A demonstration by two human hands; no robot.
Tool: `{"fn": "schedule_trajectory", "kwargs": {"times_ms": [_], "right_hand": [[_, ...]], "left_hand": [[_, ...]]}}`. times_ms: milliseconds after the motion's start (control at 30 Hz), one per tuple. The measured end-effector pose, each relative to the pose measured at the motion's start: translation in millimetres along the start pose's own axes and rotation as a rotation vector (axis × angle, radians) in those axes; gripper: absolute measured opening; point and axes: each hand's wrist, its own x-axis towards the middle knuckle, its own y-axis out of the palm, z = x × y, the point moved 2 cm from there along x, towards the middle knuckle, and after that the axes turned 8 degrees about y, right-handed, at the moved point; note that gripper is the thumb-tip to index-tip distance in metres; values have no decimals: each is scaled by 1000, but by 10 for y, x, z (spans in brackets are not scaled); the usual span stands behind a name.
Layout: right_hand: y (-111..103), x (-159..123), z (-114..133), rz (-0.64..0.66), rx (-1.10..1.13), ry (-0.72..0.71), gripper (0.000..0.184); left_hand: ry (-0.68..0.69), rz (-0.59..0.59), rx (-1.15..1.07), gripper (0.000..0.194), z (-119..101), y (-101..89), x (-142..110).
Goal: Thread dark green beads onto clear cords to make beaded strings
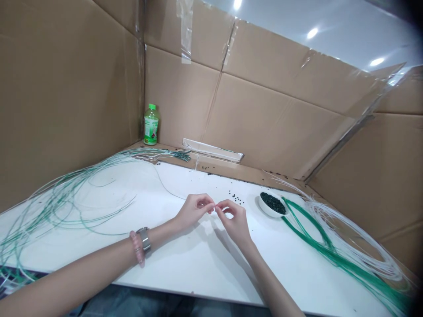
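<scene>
Over the middle of the white table, my left hand and my right hand meet fingertip to fingertip, both closed in a pinch. A thin strand curves across the tabletop from the upper left and runs into my left hand. Whatever sits between the right thumb and forefinger is too small to make out. Small dark beads or pellets lie scattered just beyond my right hand. To its right stands a white bowl filled with dark bits.
Green and white strands sprawl over the left side, their dark ends bundled at the back. Coiled green strands and white strands lie right. A green-capped bottle stands in the back corner. Cardboard walls enclose the table.
</scene>
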Motion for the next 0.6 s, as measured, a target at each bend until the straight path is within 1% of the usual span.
{"fn": "schedule_trajectory", "kwargs": {"times_ms": [200,300,400,600], "right_hand": [[-7,0,-27,3,78,67,15],[-6,-3,-27,8,97,86,16],[-1,-11,-24,17,105,92,15],[36,-1,-35,16,94,72,16]], "left_hand": [[-4,-10,-30,21,42,-10,4],[3,-1,-32,17,58,-6,8],[12,9,-23,15,68,-1,10],[19,28,-4,16,63,2,1]]}}
